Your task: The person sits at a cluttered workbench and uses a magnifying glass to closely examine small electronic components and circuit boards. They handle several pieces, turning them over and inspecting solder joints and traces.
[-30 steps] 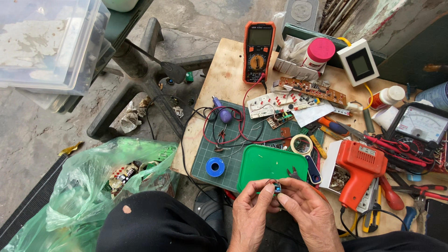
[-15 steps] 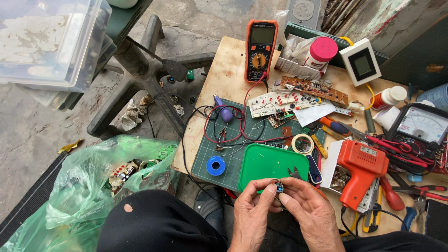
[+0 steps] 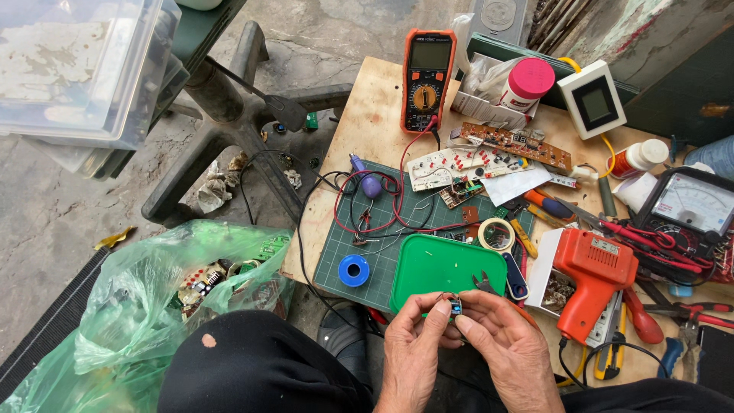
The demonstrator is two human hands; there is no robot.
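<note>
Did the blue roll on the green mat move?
No. The blue roll lies at the same spot on the green cutting mat, left of the green lid, as before.

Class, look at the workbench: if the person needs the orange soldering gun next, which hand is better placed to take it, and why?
Probably the right hand: the orange soldering gun lies just beyond it on the right. The left hand would have to cross over. Both hands pinch the small blue component.

Lid (image 3: 443, 264) on mat (image 3: 344, 252), spool (image 3: 354, 270) left, soldering gun (image 3: 592, 271) right.
</note>
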